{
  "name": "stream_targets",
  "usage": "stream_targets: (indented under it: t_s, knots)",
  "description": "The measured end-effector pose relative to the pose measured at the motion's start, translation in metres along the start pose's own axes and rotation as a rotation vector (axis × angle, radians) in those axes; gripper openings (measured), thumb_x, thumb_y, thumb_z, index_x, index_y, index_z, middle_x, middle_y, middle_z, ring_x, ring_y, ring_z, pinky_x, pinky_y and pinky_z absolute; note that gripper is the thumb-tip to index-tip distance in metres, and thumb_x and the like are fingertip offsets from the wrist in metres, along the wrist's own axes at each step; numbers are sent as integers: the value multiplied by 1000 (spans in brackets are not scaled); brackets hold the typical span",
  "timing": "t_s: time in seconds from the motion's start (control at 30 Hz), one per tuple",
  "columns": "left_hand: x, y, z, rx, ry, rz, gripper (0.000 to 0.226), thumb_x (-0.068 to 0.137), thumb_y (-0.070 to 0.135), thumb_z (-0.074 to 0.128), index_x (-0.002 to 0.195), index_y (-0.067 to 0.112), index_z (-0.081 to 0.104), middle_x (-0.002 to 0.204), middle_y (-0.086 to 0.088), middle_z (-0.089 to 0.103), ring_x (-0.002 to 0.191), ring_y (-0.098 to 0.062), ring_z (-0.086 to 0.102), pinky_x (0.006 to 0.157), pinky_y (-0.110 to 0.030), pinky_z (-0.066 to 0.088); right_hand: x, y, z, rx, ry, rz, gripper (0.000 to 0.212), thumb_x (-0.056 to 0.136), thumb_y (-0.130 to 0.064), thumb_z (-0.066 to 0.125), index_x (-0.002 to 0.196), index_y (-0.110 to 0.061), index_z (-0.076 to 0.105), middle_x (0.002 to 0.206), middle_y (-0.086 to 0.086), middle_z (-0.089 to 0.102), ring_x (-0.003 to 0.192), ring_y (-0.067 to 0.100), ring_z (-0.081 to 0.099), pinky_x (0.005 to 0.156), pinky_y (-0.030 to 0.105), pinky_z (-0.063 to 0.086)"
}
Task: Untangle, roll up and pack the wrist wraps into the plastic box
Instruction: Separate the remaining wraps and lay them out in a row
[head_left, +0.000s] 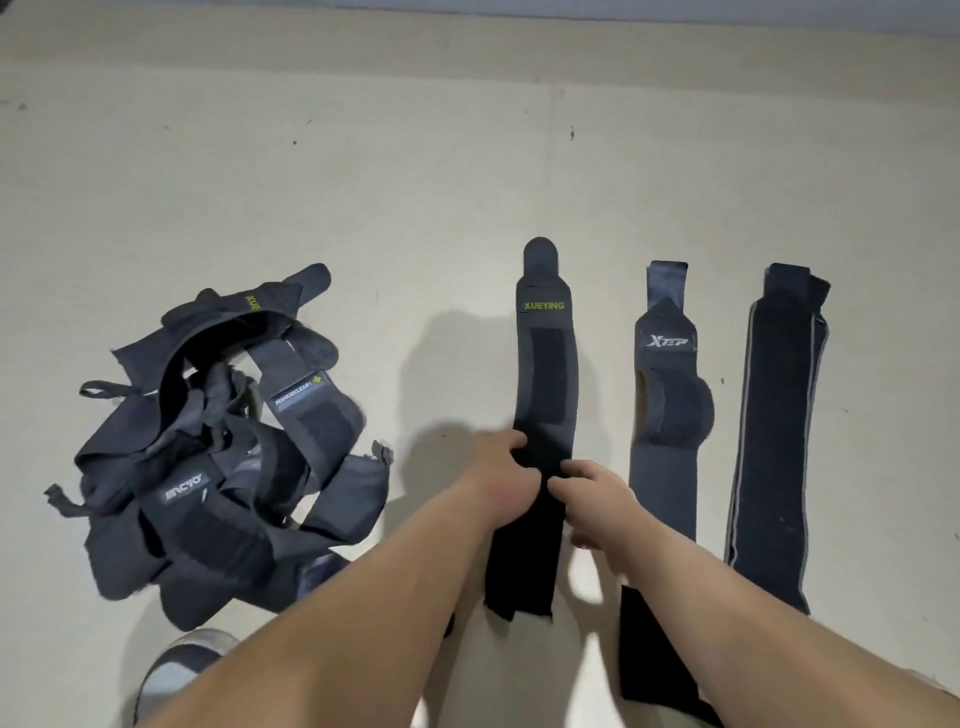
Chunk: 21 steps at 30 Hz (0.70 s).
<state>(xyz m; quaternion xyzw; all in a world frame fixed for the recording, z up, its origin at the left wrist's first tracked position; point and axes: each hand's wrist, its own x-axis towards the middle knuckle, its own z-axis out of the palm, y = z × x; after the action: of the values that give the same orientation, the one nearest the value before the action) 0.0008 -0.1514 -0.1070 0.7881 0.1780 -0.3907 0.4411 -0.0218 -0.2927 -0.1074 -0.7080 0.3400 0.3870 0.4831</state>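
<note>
Fingers (514, 441) of left hand (506, 480), right hand (597, 499) pinch XUEYING wrap (548, 374) — pale scuffed floor (363, 182).

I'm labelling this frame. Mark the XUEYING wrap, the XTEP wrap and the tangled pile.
XUEYING wrap (546, 384): head view, on the dark fastener patch below the yellow lettering.
XTEP wrap (672, 415): head view, on the rounded pad below the logo.
tangled pile (218, 462): head view, on the straps in the middle of the heap.

xueying wrap (546, 374), xtep wrap (666, 462) and striped wrap (777, 426) lie flat, parallel; tangled black pile (218, 467) lies left.
</note>
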Motion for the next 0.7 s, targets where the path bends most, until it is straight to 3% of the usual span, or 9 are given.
stream_targets:
  t_s: [0.1,0.17,0.23,0.3,0.43,0.5,0.57,0.63,0.7]
  knots:
    - [-20,-5,-1,-21,-12,28,59,101,14,62,157,18,44,155,-3,50,138,-20,51,110,-22,40,-7,-2,0,-85,64,-2,25,94,-9,53,115,-11,66,85,7,57,65,20,48,54,30,38]
    - [-33,-11,-14,-29,17,45,49,103,11,58,150,17,50,142,2,55,121,-15,55,92,-15,43,-21,-15,5,-206,155,-36,10,90,-6,50,85,-11,57,79,8,53,65,21,46,57,31,36]
    - [-45,-24,-35,-21,170,54,37,98,10,55,134,17,60,133,-1,62,109,-22,61,90,-27,51,-37,-35,21,-244,157,-123,18,92,-5,48,77,-14,48,76,5,50,65,20,43,56,31,35]
    - [-55,-42,-60,-58,369,28,28,95,13,54,120,16,64,125,-4,63,107,-29,63,87,-37,53,-54,-57,47,-259,60,-205,19,96,-7,49,78,-14,52,79,6,54,69,22,49,62,33,43]
    - [-80,-83,-117,-65,695,-17,13,88,11,56,98,17,62,109,0,55,89,-22,58,79,-34,46,-82,-80,108,-127,-158,-243,12,95,-10,48,89,-12,58,88,13,56,78,27,52,69,37,41]
    - [-84,-99,-135,-201,656,-94,13,82,12,64,84,21,54,101,-3,59,82,-24,58,74,-32,46,-90,-82,127,-96,-193,-259,17,96,-12,49,92,-4,63,88,13,60,78,27,56,68,36,44]
    - [-83,-108,-144,-377,538,-172,25,72,17,69,82,20,47,88,-5,52,75,-22,48,69,-31,42,-94,-84,138,-87,-217,-245,23,96,-14,51,102,2,66,90,13,67,78,25,61,69,36,50]
    - [-76,-111,-149,-431,483,-180,33,67,22,70,85,17,43,83,-8,48,75,-23,44,67,-33,39,-93,-85,138,-88,-211,-203,22,97,-16,53,102,-3,70,94,15,74,78,25,66,71,36,55]
    - [-66,-110,-152,-456,456,-150,37,67,22,69,73,21,32,75,-9,38,72,-25,36,65,-38,30,-85,-87,133,-68,-171,-175,19,98,-18,55,98,-8,71,90,14,74,76,24,68,71,36,57]
